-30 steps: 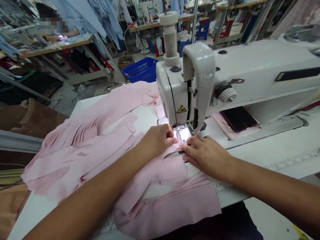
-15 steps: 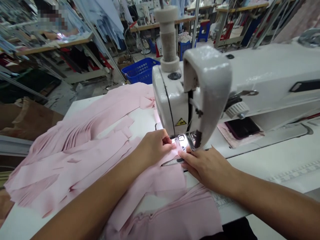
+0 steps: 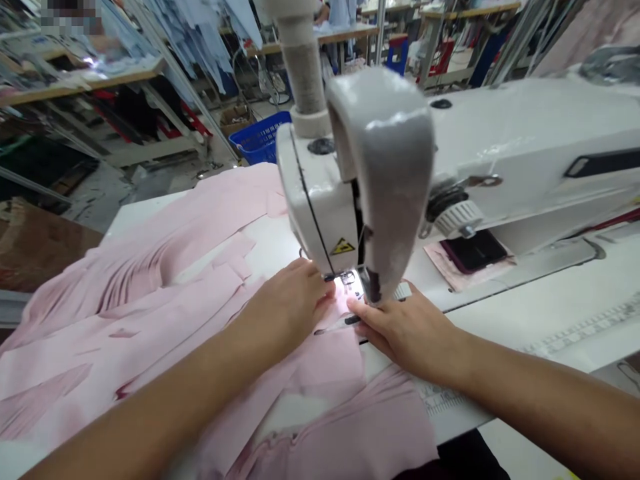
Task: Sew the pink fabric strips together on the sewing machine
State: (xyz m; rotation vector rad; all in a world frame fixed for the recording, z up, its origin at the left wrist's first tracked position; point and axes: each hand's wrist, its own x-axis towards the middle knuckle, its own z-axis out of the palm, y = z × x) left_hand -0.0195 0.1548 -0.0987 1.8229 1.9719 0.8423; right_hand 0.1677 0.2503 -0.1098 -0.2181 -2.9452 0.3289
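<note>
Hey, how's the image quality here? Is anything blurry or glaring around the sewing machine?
In the head view, the sewing machine's curved white guard is smeared by blur, the lit needle area glares and washes out the nearby pink fabric, and the wide lens visibly bends the background worktable.

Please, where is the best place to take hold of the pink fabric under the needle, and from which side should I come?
Probably the flat stretch of the pink fabric just below your left hand and right hand, coming from your own side. The cloth lies flat there, while the sewing machine head closes off the far side.
</note>
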